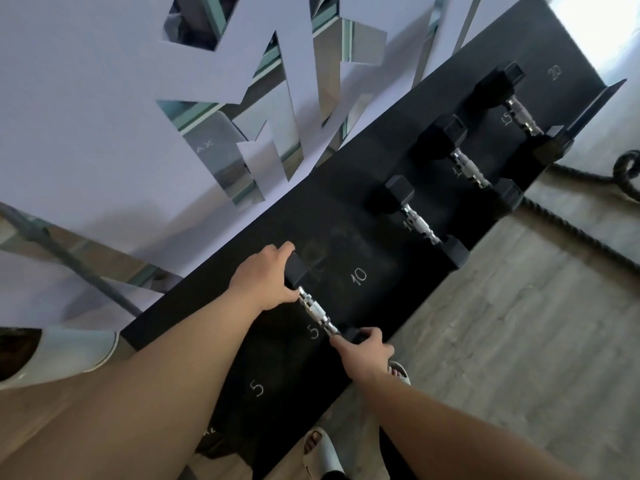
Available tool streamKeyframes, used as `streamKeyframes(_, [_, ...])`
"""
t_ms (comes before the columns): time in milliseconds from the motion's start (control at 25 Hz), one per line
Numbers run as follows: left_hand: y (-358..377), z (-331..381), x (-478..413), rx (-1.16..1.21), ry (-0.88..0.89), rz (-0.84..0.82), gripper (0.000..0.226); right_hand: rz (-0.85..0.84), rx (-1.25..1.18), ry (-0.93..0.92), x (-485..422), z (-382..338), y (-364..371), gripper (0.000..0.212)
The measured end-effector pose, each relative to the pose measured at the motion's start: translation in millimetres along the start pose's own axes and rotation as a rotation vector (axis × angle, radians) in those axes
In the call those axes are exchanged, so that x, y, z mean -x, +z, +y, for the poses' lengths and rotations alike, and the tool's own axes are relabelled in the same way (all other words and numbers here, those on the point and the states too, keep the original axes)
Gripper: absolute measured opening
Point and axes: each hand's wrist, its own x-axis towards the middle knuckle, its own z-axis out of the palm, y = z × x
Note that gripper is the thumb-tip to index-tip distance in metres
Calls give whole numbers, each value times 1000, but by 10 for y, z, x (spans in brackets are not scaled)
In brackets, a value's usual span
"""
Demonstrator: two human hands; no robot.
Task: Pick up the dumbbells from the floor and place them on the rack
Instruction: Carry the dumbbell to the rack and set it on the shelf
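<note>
A small black dumbbell (313, 304) with a chrome handle lies on the black rack shelf (388, 216), over a chalked "5" mark. My left hand (266, 282) grips its far head. My right hand (367, 342) holds its near head at the shelf's front edge. Three larger black dumbbells rest further right on the shelf: one (420, 225) nearest my hands, a second (467, 166) beyond it, a third (519, 107) near the far end.
Chalk numbers 5, 10, 15 and 20 mark slots along the shelf. A thick black battle rope (588, 223) lies on the wood-look floor to the right. My sandalled feet (320, 448) stand at the shelf's front. A mirrored wall with white panels rises behind.
</note>
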Motion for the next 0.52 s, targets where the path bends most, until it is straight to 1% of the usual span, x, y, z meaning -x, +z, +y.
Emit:
streamKeyframes(120, [-127,379,-462,0,6,33,84,14,-2,-29,-394,-292,-412,72])
streamKeyframes(280, [-72,702,-836,46,-15,38,82,20,50,-10,-815,-398,-761,74])
streamKeyframes(400, [101,874,-941,27,-23,-8,83,-2,122,53,-981,-356,-836,77])
streamKeyframes(520, [186,858,-939,28,-44,-98,89,-42,206,5,-981,-235,-828,73])
